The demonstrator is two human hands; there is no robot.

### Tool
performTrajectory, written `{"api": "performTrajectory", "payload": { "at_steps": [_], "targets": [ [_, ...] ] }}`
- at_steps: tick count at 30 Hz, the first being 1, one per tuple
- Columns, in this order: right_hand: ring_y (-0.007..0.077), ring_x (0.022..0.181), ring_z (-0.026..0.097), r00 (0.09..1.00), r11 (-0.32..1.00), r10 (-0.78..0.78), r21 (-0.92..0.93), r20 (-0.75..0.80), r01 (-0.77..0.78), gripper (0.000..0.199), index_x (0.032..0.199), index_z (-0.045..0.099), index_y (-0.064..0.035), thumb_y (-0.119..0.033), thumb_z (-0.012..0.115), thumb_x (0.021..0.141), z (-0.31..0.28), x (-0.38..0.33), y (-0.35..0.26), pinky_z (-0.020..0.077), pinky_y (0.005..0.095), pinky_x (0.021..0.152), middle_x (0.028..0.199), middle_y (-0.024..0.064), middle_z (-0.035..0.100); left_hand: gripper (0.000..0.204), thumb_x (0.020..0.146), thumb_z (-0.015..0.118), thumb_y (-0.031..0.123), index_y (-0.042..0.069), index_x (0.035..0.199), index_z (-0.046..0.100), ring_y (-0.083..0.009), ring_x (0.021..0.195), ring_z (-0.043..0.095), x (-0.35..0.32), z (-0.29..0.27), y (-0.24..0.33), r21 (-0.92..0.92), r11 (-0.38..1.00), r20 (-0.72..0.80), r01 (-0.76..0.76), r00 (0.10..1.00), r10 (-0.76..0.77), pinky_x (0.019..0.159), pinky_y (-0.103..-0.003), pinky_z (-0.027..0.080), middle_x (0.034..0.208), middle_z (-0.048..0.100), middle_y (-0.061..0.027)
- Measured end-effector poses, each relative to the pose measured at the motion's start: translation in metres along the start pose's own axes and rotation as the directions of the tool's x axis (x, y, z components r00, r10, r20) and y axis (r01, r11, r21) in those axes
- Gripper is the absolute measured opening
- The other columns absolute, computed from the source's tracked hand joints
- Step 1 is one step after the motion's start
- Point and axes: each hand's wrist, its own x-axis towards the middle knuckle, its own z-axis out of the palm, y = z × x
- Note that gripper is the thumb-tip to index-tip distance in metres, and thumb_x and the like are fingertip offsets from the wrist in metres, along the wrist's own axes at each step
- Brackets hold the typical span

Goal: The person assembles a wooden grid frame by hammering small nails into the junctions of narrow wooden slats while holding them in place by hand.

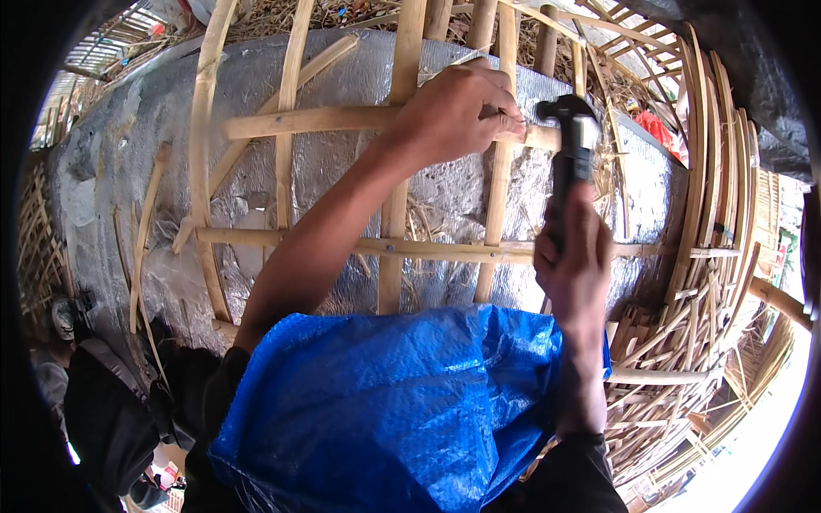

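My right hand (577, 267) is wrapped round the dark handle of a hammer (569, 167), whose black head is raised beside the end of a horizontal bamboo slat (321, 120). My left hand (462, 113) is closed in a pinch over that slat, where it crosses an upright bamboo slat (499, 184). Whatever the left fingertips hold is too small or hidden to make out. Below, a second horizontal slat (428, 249) runs across the uprights, with small dark fastening spots at some crossings.
Silvery foil sheeting (342, 192) lies under the bamboo lattice. A blue tarp (376, 402) covers my lap. Many split bamboo strips (676, 368) are piled at the right, beside tall curved strips (710, 145). Dark cloth (107, 410) shows at the lower left.
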Motion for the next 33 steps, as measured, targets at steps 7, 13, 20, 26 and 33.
{"api": "performTrajectory", "payload": {
  "at_steps": [7,13,20,26,33],
  "targets": [
    [0.0032,0.046,0.031,0.992,0.996,0.031,-0.087,0.124,-0.020,0.050,0.091,0.053,-0.0035,-0.050,0.042,0.105,-0.001,0.004,0.005,0.0211,0.0230,0.041,0.057,-0.0044,0.037,0.006,0.080,0.078,0.010,0.007,0.085,0.078,-0.0220,0.078,0.062,0.002,0.001,0.002,-0.058,0.998,-0.003,0.007,1.000,-0.007,0.078,-0.034,0.050,0.083,0.071,-0.0049],
    [0.0034,0.045,0.032,0.953,0.946,-0.303,0.127,0.025,0.298,0.053,0.091,0.055,-0.0031,-0.051,0.039,0.105,-0.003,-0.007,0.008,0.0213,0.0213,0.040,0.058,-0.0042,0.039,0.009,0.079,0.078,0.010,0.006,0.087,0.078,-0.0214,0.082,0.060,0.003,0.001,0.002,-0.076,0.996,-0.012,-0.049,0.999,0.048,0.077,-0.035,0.049,0.082,0.071,-0.0055],
    [0.0034,0.043,0.031,0.957,0.940,-0.288,0.183,-0.026,0.288,0.063,0.091,0.056,-0.0051,-0.061,0.029,0.104,-0.002,-0.011,0.008,0.0198,0.0217,0.038,0.057,-0.0052,0.036,0.012,0.077,0.080,0.013,0.004,0.085,0.077,-0.0217,0.081,0.059,0.001,0.000,0.002,-0.095,0.995,0.017,0.027,1.000,-0.026,0.076,-0.034,0.049,0.081,0.070,-0.0054],
    [0.0033,0.044,0.033,0.941,0.944,-0.331,0.024,0.064,0.330,0.054,0.089,0.054,-0.0034,-0.051,0.036,0.106,0.003,-0.021,-0.003,0.0205,0.0229,0.039,0.054,-0.0059,0.038,0.014,0.077,0.082,0.016,0.006,0.085,0.077,-0.0218,0.082,0.059,-0.001,-0.001,0.000,-0.047,0.999,-0.020,-0.024,1.000,0.023,0.077,-0.035,0.049,0.081,0.070,-0.0047],
    [0.0038,0.047,0.034,0.989,0.972,-0.138,0.198,0.042,0.127,0.050,0.092,0.052,-0.0084,-0.055,0.038,0.104,-0.005,-0.006,0.000,0.0194,0.0209,0.038,0.062,-0.0037,0.041,0.019,0.080,0.080,0.024,0.006,0.088,0.077,-0.0210,0.086,0.060,-0.003,-0.001,0.002,-0.056,0.997,0.032,0.052,0.998,-0.051,0.083,-0.035,0.050,0.083,0.072,-0.0043]
  ]
}}
